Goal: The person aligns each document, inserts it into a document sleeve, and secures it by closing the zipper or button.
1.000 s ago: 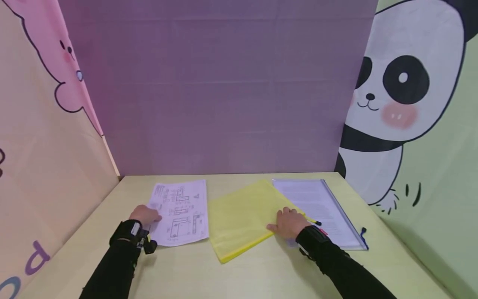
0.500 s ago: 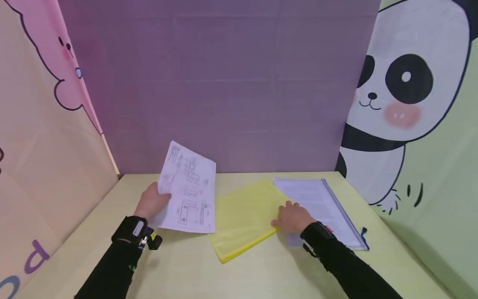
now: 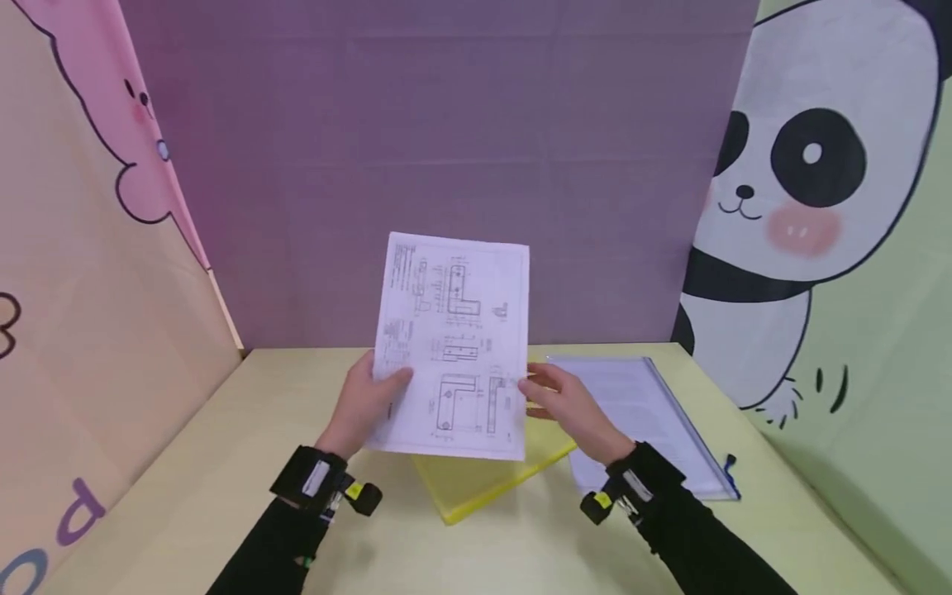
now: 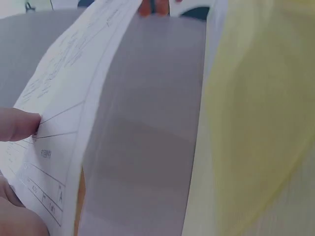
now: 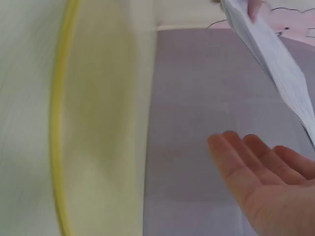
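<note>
In the head view my left hand (image 3: 360, 409) grips the left edge of white paper (image 3: 457, 339) printed with technical drawings, thumb across its front. The paper stands raised and nearly upright above the table. At its right edge is my right hand (image 3: 568, 409), fingers extended; the right wrist view shows its fingers (image 5: 231, 157) straight and apart from the paper (image 5: 275, 54). In the left wrist view the thumb (image 4: 19, 124) presses on the printed face. A yellow zip folder (image 3: 483, 487) lies on the table below, partly hidden by the paper.
To the right lies a clear file (image 3: 647, 430) with printed white sheets inside and a dark blue pull tab (image 3: 730, 464) at its corner. The pale table (image 3: 476, 554) ends at a purple back panel (image 3: 476, 149); patterned side panels flank it.
My left hand has lifted the drawing paper off the table and brought it right, over the yellow folder. My right hand has left the folder and risen to the paper's right edge.
</note>
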### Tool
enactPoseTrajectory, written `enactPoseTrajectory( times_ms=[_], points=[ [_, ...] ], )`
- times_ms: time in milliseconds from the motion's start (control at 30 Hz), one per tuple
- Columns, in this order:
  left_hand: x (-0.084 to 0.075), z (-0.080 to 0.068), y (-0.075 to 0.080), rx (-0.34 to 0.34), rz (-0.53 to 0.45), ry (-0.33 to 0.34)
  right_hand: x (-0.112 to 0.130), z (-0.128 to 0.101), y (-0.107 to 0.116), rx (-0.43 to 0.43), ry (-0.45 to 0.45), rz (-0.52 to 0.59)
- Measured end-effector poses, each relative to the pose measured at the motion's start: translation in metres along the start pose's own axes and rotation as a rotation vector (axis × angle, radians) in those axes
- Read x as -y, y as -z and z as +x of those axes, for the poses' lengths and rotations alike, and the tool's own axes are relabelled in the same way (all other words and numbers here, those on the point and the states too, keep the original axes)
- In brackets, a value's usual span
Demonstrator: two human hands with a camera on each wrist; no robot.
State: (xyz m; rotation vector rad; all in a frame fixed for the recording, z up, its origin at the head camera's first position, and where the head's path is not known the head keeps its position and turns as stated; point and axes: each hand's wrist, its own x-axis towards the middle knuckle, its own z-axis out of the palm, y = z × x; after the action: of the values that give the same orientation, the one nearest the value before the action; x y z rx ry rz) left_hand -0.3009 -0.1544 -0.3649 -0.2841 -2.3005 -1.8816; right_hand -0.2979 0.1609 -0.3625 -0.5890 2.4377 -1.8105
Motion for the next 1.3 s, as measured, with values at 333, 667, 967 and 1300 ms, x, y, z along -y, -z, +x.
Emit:
enactPoseTrajectory(
  times_ms=[333,667,967,1300],
  points=[
    [-0.018,-0.015,-0.047,0.097,-0.156,-0.103,0.027,-0.018,0.006,-0.02,0.064,0.385],
    [0.012,0.0,-0.047,0.288,-0.042,-0.03,0.027,-0.028,0.034,-0.104,0.076,0.305],
    [0.05,0.001,-0.075,0.535,0.758,-0.126,0.018,-0.03,0.043,-0.123,0.074,0.274],
    [0.042,-0.006,-0.079,0.592,0.921,-0.013,0.016,-0.03,0.052,-0.13,0.05,0.233]
  ],
)
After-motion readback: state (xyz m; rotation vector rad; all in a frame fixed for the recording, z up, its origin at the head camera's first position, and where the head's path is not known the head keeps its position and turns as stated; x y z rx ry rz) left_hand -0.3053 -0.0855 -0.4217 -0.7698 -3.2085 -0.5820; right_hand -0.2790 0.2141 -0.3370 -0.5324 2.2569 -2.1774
